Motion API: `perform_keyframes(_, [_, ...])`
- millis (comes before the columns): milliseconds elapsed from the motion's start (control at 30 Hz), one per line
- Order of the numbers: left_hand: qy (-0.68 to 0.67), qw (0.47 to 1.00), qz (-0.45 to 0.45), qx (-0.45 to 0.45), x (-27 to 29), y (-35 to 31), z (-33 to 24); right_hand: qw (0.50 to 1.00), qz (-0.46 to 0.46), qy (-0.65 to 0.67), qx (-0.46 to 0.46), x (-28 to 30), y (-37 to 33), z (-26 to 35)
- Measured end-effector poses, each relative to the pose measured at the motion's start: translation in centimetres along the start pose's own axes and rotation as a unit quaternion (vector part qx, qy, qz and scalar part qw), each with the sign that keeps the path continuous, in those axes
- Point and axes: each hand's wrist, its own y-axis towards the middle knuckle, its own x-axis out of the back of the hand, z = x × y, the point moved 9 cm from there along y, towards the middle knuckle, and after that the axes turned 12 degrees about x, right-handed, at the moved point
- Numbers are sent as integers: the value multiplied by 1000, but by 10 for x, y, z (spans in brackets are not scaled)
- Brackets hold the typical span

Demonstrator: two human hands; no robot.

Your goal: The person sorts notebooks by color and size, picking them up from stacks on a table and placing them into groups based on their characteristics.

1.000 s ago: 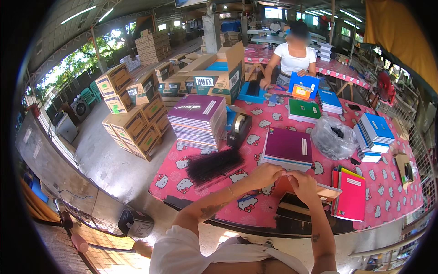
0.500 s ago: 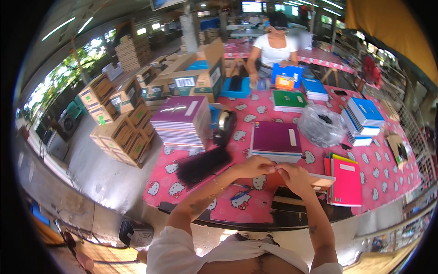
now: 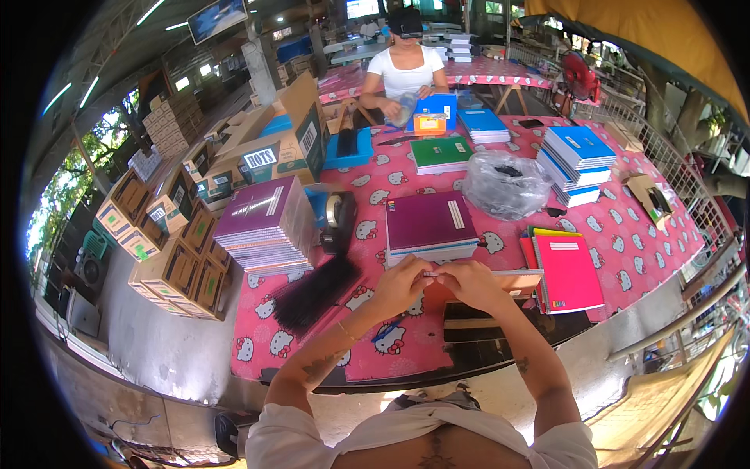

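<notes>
My left hand (image 3: 401, 286) and my right hand (image 3: 472, 284) meet at the table's near side, their fingers pinched together. Something small and pale shows between the fingertips, too small to name. Just beyond them lies a stack of purple notebooks (image 3: 428, 221). A brown board-like piece (image 3: 518, 281) stands on edge beside my right hand, above a dark slatted piece (image 3: 480, 324); whether my hand touches it is hidden. Left of my left hand lies a bundle of thin black strands (image 3: 316, 295). A small blue item (image 3: 387, 332) rests under my left wrist.
A tall purple notebook stack (image 3: 264, 223) and black tape dispenser (image 3: 338, 223) stand left. Right are red notebooks (image 3: 570, 273), a clear plastic bag (image 3: 506, 186) and blue notebooks (image 3: 576, 160). Across the pink tablecloth (image 3: 363, 184) a person (image 3: 405, 74) handles a blue notebook (image 3: 440, 111). Cartons (image 3: 183, 270) are stacked left.
My view has shifted, so the table sits further left in it. My hands stay pinched together near the purple stack. The person opposite has raised a clear roundish item beside the blue notebook.
</notes>
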Motion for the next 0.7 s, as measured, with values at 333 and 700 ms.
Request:
perform_keyframes(333, [50, 999, -9, -3, 2, -1, 1, 999, 21, 30, 39, -9, 0, -11])
perform_keyframes(700, [176, 983, 34, 43, -9, 3, 13, 995, 81, -43, -34, 26, -24, -11])
